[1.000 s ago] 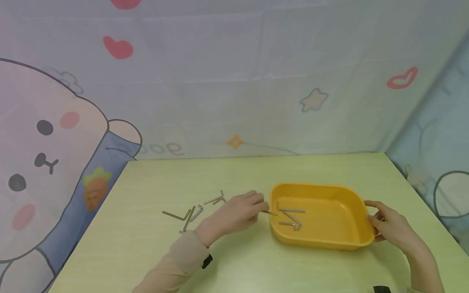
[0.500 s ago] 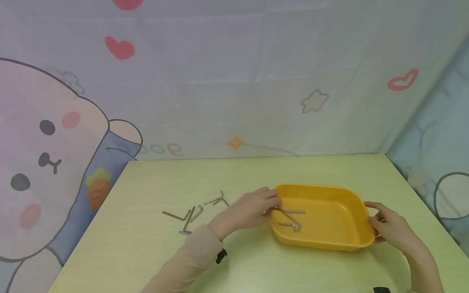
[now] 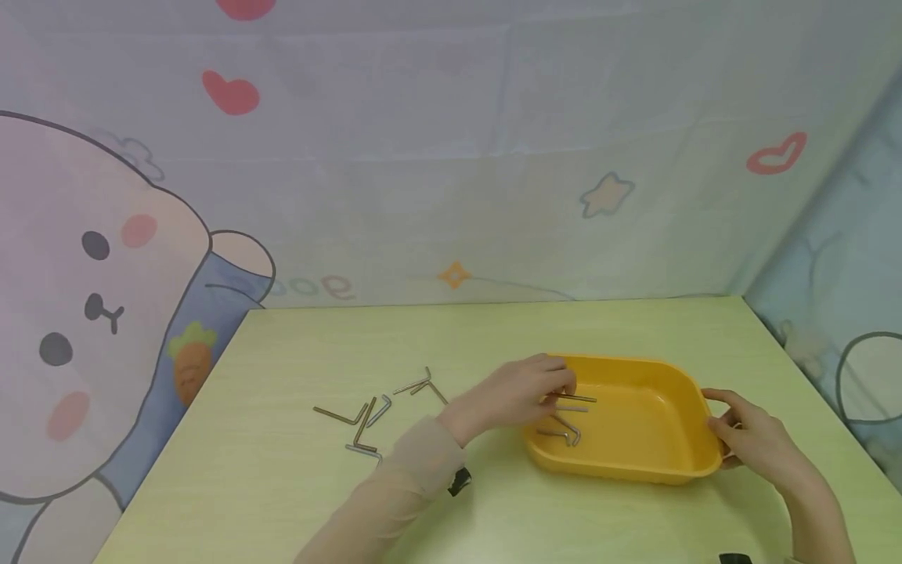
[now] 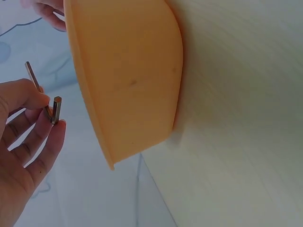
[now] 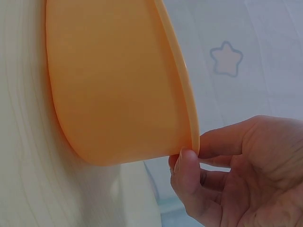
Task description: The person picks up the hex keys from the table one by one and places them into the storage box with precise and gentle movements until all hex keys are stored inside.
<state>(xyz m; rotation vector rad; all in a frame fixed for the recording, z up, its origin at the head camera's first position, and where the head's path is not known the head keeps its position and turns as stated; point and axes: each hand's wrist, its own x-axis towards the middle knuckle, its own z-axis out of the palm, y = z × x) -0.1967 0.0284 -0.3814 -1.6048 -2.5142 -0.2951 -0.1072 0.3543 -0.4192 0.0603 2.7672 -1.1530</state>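
My left hand [image 3: 517,392] is over the left end of a yellow plastic basin [image 3: 634,435]. Between its thumb and fingers it pinches a bronze-coloured hex key [image 4: 56,109], whose long arm points right over the basin in the head view. Beneath that hand, several silver hex keys [image 3: 578,432] lie on the basin's floor, partly hidden by it. My right hand [image 3: 757,439] grips the basin's right end, thumb and fingers pinching the rim [image 5: 194,137] in the right wrist view.
Several loose hex keys [image 3: 365,427], some bronze and some silver, lie on the pale yellow-green table [image 3: 282,486] left of the basin. Behind the table hangs a printed cloth [image 3: 395,172] with a cartoon animal at left.
My left hand has moved right, carrying the hex key from beside the basin's left rim to over its inside. The right hand has stayed on the rim.
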